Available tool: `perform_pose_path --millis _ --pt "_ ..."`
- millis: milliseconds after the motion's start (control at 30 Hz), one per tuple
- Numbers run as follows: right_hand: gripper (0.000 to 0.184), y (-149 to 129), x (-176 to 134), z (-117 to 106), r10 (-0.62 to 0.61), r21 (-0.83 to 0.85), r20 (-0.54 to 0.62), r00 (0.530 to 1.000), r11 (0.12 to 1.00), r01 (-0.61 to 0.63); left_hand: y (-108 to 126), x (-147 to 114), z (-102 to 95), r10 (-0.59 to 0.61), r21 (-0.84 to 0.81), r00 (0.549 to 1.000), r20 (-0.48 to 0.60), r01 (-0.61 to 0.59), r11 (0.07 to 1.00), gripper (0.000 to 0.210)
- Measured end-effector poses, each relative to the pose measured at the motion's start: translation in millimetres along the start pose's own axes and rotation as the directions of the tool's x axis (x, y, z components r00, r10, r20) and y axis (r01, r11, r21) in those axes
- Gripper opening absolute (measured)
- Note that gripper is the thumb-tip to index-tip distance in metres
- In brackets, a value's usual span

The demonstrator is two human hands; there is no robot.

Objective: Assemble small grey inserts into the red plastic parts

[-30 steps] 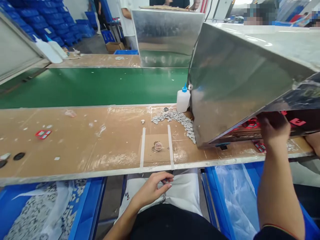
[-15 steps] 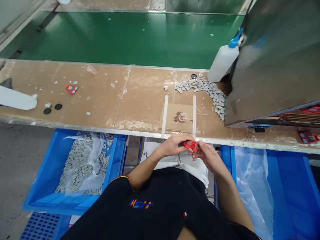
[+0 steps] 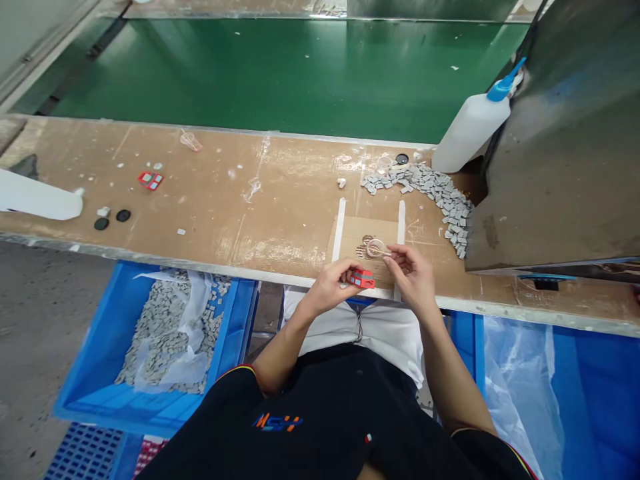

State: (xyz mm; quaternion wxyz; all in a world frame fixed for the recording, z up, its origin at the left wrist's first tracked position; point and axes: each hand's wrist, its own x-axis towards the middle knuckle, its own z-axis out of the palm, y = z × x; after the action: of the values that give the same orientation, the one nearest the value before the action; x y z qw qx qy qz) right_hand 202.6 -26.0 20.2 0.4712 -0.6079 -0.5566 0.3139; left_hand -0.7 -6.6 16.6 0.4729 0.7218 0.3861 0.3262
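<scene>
My left hand point(image 3: 329, 285) is closed round a small red toy vehicle body point(image 3: 362, 279) with grey inset pieces, just above the bench's front edge. Over the cardboard pad, my right hand point(image 3: 414, 275) pinches the end of a thin stick point(image 3: 384, 252). The stick lies across a small clear cup point(image 3: 375, 248), its far tip too small to make out. Dark smears mark the cardboard pad point(image 3: 357, 230) beside the cup, and strips of white tape run along both its sides.
Grey flat pieces point(image 3: 425, 183) lie heaped at the right, near a white squeeze bottle point(image 3: 470, 133). Another red piece point(image 3: 151, 180) and a white bottle point(image 3: 40, 195) are at the left. Below stands a blue bin point(image 3: 90, 373) of grey pieces. A metal panel point(image 3: 560, 167) rises at the right.
My right hand has left the red toy vehicle body and moved forward to the cup, taking hold of the stick. My left hand keeps the red piece, now turned and farther forward.
</scene>
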Motion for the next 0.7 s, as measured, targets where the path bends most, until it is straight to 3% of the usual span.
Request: perform_pose_path --millis 200,333,567,700 --pt "0.020 2.7 14.1 9.3 -0.065 -0.086 -0.062 0.996 0.995 0.059 -5.4 8.1 5.1 0.124 0.043 0.992 0.010 -0.125 0.991 0.023" --pt "0.021 5.0 16.7 14.1 -0.072 -0.059 -0.096 0.993 0.996 0.066 -11.0 10.1 4.7 0.122 0.041 0.993 0.006 -0.122 0.992 0.022" --pt "0.029 9.2 11.3 12.6 0.114 0.188 -0.202 0.973 0.979 -0.075 -12.2 10.4 5.1 0.037 0.045 0.999 -0.007 -0.037 0.998 0.024" --pt "0.032 -3.0 -2.9 3.9 0.140 0.213 -0.249 0.958 0.973 -0.087 -12.0 10.3 7.8 0.029 0.086 0.999 -0.030 -0.027 0.996 0.024"
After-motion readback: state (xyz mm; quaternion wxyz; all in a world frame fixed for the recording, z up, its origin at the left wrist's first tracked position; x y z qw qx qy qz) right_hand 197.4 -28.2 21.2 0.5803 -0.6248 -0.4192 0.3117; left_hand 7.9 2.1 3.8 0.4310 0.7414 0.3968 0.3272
